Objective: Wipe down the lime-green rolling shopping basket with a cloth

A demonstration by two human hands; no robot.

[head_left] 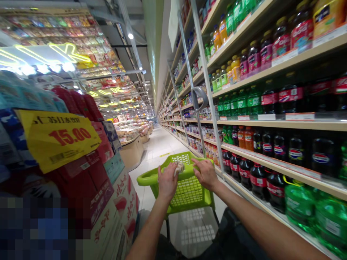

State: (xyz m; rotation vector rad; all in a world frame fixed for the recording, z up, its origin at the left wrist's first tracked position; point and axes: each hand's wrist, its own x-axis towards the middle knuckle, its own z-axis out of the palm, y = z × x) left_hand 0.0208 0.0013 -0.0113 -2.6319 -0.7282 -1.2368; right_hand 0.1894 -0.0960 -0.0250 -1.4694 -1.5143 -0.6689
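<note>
A lime-green plastic shopping cart [187,193] with mesh walls stands in front of me, its near rim towards my body. My left hand [167,178] is closed over the near rim, left of the middle. Beside its thumb, at the rim, shows a small whitish, crumpled-looking thing [179,167]; I cannot make out what it is. Farther right, my right hand [205,174] is closed on the same rim with its fingers bent over the edge. The palms and parts of the fingers of both hands are hidden from above.
Long shelves [244,124] of bottled soft drinks line the right side. On the left, stacked drink cartons [119,209] bear a yellow price sign [61,137] reading 15.00. A pale aisle floor [155,139] stretches ahead, past display bins [131,151]. A grey hook-shaped fitting [199,97] juts from the shelf post.
</note>
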